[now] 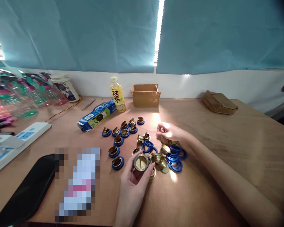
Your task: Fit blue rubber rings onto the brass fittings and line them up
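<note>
My left hand (pixel 134 179) is closed round a round brass fitting (pixel 141 162) with a dark rim, its open side facing up. My right hand (pixel 168 131) hovers curled over a loose pile of brass fittings (pixel 160 158) and blue rings (pixel 176 156); its fingers are pinched together, and what they hold is too small to make out. To the left of the pile, several brass fittings seated in blue rings (pixel 118 141) lie spread over the wooden table (pixel 227 151).
At the back stand a yellow drink bottle (pixel 117 94), an open cardboard box (pixel 145 94) and a flattened brown package (pixel 219 102). A blue snack box (pixel 97 115), a white power strip (pixel 19 142), a black pouch (pixel 28 189) and spray bottles (pixel 19 94) fill the left side.
</note>
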`<state>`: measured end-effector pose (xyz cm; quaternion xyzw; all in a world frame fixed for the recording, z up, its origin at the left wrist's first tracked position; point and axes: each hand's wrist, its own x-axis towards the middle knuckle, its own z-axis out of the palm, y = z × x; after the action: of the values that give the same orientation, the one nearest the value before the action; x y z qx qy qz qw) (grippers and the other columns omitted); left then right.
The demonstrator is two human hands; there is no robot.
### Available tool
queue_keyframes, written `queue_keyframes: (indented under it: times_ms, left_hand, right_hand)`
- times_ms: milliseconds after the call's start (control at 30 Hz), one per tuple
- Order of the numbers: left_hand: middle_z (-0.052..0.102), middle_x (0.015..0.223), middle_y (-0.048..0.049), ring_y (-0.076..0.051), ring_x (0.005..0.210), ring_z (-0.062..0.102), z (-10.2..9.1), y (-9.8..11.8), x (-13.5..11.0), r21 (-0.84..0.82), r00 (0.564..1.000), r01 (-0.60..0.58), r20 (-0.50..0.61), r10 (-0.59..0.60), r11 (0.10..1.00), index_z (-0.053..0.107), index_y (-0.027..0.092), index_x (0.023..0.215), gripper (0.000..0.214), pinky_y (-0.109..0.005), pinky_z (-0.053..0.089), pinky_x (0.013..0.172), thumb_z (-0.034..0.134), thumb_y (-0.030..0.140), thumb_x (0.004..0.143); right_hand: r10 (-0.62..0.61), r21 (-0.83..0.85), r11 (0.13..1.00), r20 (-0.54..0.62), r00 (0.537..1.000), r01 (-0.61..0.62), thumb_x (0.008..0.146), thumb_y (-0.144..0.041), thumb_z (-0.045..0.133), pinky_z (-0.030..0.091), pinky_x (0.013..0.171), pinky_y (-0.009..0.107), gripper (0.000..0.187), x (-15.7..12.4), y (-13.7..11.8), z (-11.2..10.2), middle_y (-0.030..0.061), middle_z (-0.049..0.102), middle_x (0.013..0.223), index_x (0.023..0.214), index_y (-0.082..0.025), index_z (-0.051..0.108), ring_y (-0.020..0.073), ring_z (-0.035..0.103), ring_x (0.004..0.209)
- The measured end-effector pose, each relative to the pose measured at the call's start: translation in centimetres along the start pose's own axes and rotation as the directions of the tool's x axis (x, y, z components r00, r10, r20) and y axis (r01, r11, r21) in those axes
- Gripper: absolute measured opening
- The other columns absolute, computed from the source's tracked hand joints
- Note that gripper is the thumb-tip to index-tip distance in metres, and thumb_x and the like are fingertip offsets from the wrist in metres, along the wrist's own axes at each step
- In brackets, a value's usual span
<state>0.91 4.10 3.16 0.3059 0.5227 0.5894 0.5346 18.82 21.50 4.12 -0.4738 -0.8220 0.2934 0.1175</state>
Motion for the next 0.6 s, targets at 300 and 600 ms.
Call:
queue_keyframes:
  times_ms: [300,600]
  left_hand:
    - [0.076,0.108,-0.0049,-0.022,0.102,0.073,0.2,-0.1,-0.1,-0.058,1.000,0.004,0.030,-0.002,0.998,0.065,0.020,0.114,0.051,-0.027,0.059,0.089,0.086,0.027,0.068]
    - [0.074,0.115,-0.0077,-0.026,0.109,0.071,0.0,-0.4,-0.1,-0.022,0.997,-0.018,0.078,0.020,1.000,0.063,0.019,0.118,0.051,-0.033,0.057,0.098,0.083,0.027,0.072]
  right_hand:
    - [-0.077,0.391,0.920,0.105,0.991,0.031,0.087,-0.031,0.063,0.051,0.062,0.027,0.018,-1.2,-1.9,-2.6,0.0019,0.063,0.072,0.083,-0.018,0.052,0.0143,0.063,0.064]
    - [0.029,0.136,0.989,0.144,0.989,-0.048,0.080,-0.020,0.062,0.048,0.060,0.026,0.008,-2.1,-2.0,-2.4,0.0048,0.067,0.073,0.082,-0.014,0.067,0.0163,0.063,0.067]
